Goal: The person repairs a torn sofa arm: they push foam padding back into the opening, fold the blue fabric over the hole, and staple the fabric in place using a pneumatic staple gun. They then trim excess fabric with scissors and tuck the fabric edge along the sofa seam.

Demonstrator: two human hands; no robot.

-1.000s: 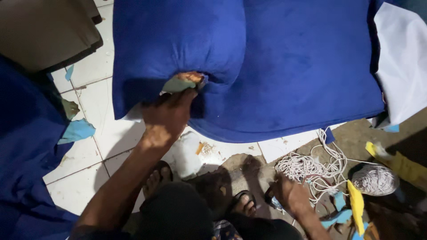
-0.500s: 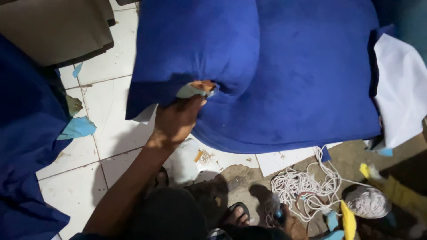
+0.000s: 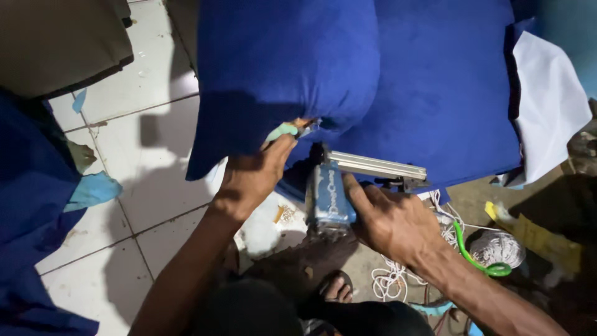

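Left hand: the left hand (image 3: 249, 180) is up at the underside of the blue upholstered cushion (image 3: 286, 68), fingers curled narrow, pinching a fold of blue fabric and a scrap of pale green foam (image 3: 281, 131) at the seam.

Left fingers: thumb and forefinger pressed close together on the fold; no gap shows between them.

Right hand: the right hand (image 3: 392, 221) grips the blue pneumatic staple gun (image 3: 329, 196), fingers wrapped round its body, forefinger lying along the side.

Staple gun: just below the pinched seam, nose pointing up toward the fabric edge; its long silver magazine (image 3: 376, 167) runs off to the right, lying against the blue seat panel (image 3: 435, 93). A label with lettering sits on the blue body.

Air hose: a green coiled hose (image 3: 479, 261) trails from behind the right wrist, down toward the floor.

Cushion: fills the upper middle of the view, rounded, its lower edge gathered where the left hand holds it.

Floor: white tiles (image 3: 149, 93) at left, with a light blue scrap (image 3: 93, 190) lying near loose blue cloth (image 3: 31, 205).

Right side: a white sheet (image 3: 547, 106) hangs over the blue panel's edge; a tangle of white cord (image 3: 392, 280) lies near the person's sandalled foot (image 3: 336, 289); a yellow scrap (image 3: 535, 233) sits beside a pale round bundle (image 3: 497, 247).
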